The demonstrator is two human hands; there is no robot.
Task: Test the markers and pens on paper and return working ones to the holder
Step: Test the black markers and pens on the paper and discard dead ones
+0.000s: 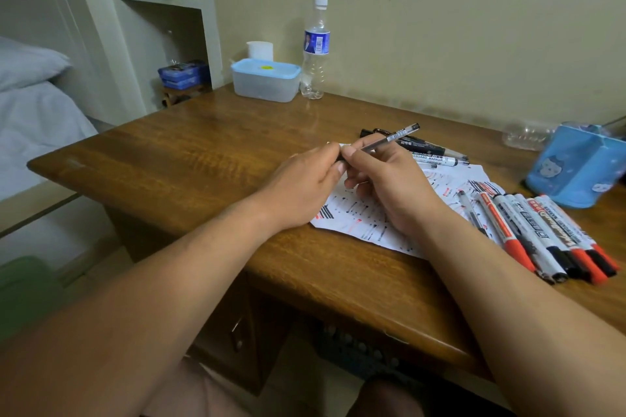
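Observation:
My right hand (386, 179) grips a thin clear gel pen (393, 138) that points up to the right, above the scribbled paper (366, 220). My left hand (305, 186) pinches the pen's near end, where its cap or tip is hidden by my fingers. A row of several red and black markers (542, 237) lies on the paper's right side. Another small pile of black markers and pens (430, 151) lies behind my hands. The blue pen holder (572, 173) stands at the far right of the wooden desk (189, 159).
A blue-lidded plastic box (266, 79) and a water bottle (315, 51) stand at the desk's back by the wall. A clear crumpled plastic item (525, 135) lies left of the holder. A bed is at the far left, shelves behind it.

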